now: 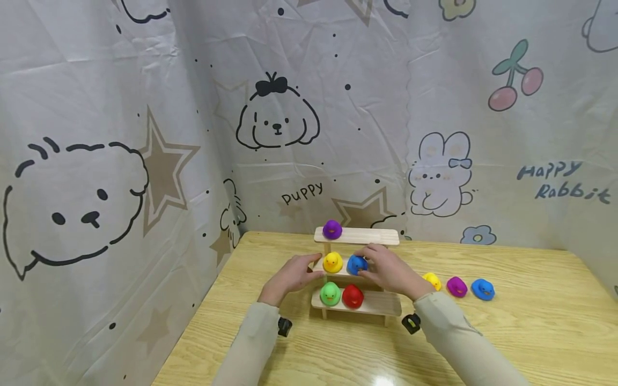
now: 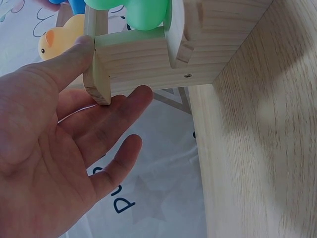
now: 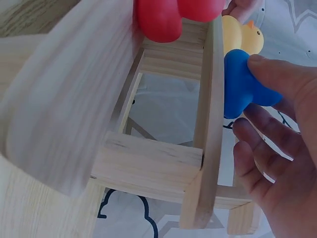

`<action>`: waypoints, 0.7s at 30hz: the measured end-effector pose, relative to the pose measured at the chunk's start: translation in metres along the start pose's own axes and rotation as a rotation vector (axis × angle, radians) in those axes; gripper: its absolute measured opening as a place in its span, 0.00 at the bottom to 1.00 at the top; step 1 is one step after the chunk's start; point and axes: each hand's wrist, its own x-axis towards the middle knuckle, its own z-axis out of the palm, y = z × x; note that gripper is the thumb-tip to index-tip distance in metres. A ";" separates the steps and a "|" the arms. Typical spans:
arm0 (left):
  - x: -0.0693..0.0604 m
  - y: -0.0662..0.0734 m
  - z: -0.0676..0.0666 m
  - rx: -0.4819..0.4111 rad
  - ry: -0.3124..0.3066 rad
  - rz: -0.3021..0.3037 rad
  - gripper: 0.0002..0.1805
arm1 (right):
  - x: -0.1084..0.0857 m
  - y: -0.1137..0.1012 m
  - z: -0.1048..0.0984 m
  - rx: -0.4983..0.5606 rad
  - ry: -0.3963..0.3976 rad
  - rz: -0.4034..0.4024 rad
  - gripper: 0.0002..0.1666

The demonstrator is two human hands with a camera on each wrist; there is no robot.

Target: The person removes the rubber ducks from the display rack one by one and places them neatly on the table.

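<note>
A three-tier wooden stand is on the table. At the left end of its middle tier, my left hand holds the board between thumb and fingers. My right hand pinches a blue rubber duck on that same tier. Just left of it sits a yellow duck. Below, a green duck and a red duck stand side by side on the lowest tier. A purple duck is at the left of the top tier.
To the right of the stand, a yellow duck, a purple duck and another blue duck form a row on the wooden table. The yellow one is partly behind my right forearm. A printed curtain hangs behind and at the left.
</note>
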 end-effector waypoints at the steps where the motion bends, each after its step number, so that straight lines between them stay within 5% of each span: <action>1: 0.000 0.000 0.000 0.000 0.000 0.001 0.31 | -0.001 -0.001 -0.001 -0.002 0.002 0.001 0.23; 13: 0.000 0.002 0.000 0.012 0.001 0.019 0.31 | -0.020 0.001 -0.014 -0.013 0.091 -0.065 0.22; 21: -0.003 0.005 -0.003 0.021 -0.005 0.006 0.31 | -0.032 0.003 -0.025 -0.040 0.094 -0.040 0.22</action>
